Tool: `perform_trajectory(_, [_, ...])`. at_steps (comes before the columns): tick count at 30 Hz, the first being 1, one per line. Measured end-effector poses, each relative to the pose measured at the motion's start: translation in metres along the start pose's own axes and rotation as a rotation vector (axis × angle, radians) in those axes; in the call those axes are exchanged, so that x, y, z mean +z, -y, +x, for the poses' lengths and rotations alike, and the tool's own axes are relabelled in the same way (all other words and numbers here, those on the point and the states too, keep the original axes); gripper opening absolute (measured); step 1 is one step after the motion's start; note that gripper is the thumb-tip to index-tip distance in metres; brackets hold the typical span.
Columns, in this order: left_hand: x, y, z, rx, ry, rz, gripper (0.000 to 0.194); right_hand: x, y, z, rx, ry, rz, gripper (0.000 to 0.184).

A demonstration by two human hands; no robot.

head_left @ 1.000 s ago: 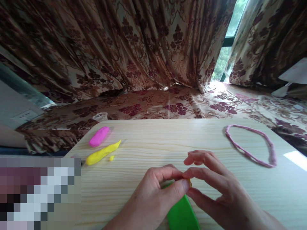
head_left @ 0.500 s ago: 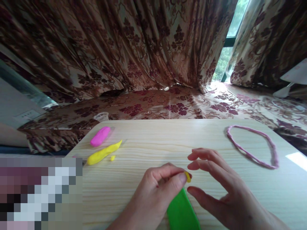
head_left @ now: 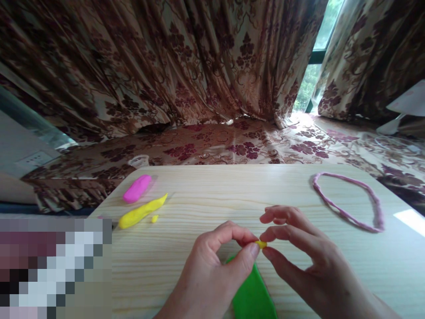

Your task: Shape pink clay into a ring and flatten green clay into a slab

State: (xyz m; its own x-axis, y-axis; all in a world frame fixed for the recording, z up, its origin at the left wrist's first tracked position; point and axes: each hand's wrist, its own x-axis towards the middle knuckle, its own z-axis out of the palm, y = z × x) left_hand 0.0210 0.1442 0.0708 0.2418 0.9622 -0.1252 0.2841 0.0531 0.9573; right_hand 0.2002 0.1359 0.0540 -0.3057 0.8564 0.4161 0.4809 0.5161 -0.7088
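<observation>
A small piece of yellow modelling clay (head_left: 262, 244) is pinched between the thumb and forefinger of my left hand (head_left: 219, 261). My right hand (head_left: 308, 259) has its thumb and forefinger closed about the right end of the same piece, with the other fingers lifted and bent. Below the hands, on the table, lies a long flat strip of green clay (head_left: 253, 292), its far end partly hidden by my left hand.
On the wooden table's (head_left: 212, 190) left side lie a pink clay block (head_left: 137, 188), a tapered yellow clay lump (head_left: 142, 212) and a tiny yellow bit (head_left: 154, 219). A pinkish-purple clay loop (head_left: 345, 217) lies at the right. Behind the table edge sits a clear plastic container (head_left: 138, 161).
My right fingers drew apart from the yellow piece, then came back onto its right end. The yellow piece has turned and now points sideways out of my left pinch.
</observation>
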Motion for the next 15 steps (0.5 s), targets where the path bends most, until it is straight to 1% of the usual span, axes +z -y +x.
perform_trajectory(2, [0.0002, -0.0001, -0.0002, -0.004, -0.003, 0.009, 0.009, -0.0007, 0.0010, 0.0004, 0.038, -0.001, 0.031, 0.018])
perform_trajectory(6, [0.0003, -0.0007, 0.0001, 0.001, -0.001, 0.034, 0.011, -0.0031, 0.0047, 0.0016, 0.132, 0.035, 0.083, 0.006])
perform_trajectory(15, [0.0020, 0.0020, -0.0016, 0.012, -0.023, 0.081, 0.009, -0.0025, 0.0060, 0.0016, 0.143, 0.036, 0.109, 0.004])
